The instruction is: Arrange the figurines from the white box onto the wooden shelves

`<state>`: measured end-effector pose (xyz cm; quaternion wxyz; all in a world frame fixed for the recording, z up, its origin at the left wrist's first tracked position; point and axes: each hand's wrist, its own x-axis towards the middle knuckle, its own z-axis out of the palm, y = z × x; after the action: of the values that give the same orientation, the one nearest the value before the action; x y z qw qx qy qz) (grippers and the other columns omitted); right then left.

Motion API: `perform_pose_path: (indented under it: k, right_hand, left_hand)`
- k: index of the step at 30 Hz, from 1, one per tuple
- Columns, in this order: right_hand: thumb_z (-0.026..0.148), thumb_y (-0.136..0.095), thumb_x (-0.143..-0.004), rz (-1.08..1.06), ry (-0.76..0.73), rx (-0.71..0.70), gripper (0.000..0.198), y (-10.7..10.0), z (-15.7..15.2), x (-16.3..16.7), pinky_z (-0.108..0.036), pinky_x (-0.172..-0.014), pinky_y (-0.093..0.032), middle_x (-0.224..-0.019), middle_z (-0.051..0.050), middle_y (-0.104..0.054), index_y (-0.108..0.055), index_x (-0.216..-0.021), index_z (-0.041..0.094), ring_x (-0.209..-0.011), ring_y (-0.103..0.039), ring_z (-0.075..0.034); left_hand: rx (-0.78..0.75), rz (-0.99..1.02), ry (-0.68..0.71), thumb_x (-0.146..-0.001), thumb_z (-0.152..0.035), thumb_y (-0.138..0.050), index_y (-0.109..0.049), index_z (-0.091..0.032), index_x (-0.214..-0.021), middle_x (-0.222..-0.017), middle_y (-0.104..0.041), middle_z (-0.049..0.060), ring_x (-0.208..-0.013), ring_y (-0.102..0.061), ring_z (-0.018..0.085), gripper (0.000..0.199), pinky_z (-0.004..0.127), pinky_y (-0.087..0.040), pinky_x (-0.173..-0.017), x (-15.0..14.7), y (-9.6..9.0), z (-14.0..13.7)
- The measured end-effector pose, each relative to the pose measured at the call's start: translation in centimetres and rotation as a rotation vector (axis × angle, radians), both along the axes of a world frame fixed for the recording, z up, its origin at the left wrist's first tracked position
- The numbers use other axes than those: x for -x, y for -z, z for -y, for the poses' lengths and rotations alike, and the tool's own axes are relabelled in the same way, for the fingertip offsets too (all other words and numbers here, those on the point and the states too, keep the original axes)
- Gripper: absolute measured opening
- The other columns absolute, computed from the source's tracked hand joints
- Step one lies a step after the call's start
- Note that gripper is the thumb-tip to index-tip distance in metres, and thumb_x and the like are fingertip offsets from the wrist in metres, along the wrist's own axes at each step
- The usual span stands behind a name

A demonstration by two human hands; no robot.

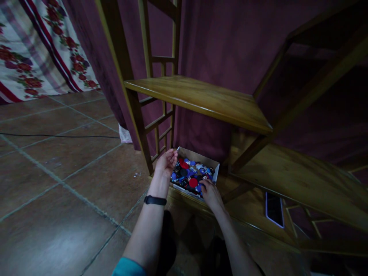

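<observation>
A shallow white cardboard box (216, 173) holds a pile of small blue, black and red pieces, too small and dim to name. Among them lie a round red piece (193, 182) and a round black piece (183, 172). At the box's left edge is my left hand (166, 162), palm turned toward the box, fingers loosely bent and nothing visible in them. My right hand (211, 192) reaches over the front right side, its bent fingers touching the pieces. Its fingertips are partly lost among the pieces.
The box stands on the low board of a wooden shelf unit, below a wooden shelf (198, 96). A phone (274, 209) lies on the board at the right. Purple curtain (207, 46) hangs behind. A black cable (57, 135) crosses the tiled floor (71, 207) at left.
</observation>
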<state>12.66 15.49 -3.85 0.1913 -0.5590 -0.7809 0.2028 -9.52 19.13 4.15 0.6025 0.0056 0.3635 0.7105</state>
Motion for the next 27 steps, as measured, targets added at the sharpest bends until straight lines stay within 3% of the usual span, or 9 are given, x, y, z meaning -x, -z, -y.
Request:
perform_pose_path:
  k: [18, 27]
  right_hand:
    - [0.011, -0.045, -0.079, -0.021, -0.055, -0.018, 0.034, 0.2, -0.4, 0.8, -0.028, -0.091, -0.04, -0.113, -0.004, -0.056, -0.06, -0.107, 0.024, -0.102, -0.055, -0.016]
    - [0.01, -0.046, -0.078, 0.053, -0.282, -0.093, 0.044, -0.1, -2.4, 7.4, -0.032, -0.098, -0.034, -0.125, -0.005, -0.048, -0.055, -0.118, 0.026, -0.115, -0.043, -0.019]
  left_hand:
    - [-0.019, -0.009, 0.014, -0.076, -0.003, -0.052, -0.06, -0.012, -0.085, -0.066, -0.065, 0.004, -0.054, -0.061, 0.009, 0.015, 0.015, -0.05, -0.049, 0.3, 0.4, -0.1]
    - [-0.056, -0.02, 0.019, -0.076, -0.002, -0.051, -0.059, -0.012, -0.081, -0.067, -0.064, 0.005, -0.055, -0.062, 0.009, 0.014, 0.016, -0.049, -0.049, 0.2, 0.5, -0.1]
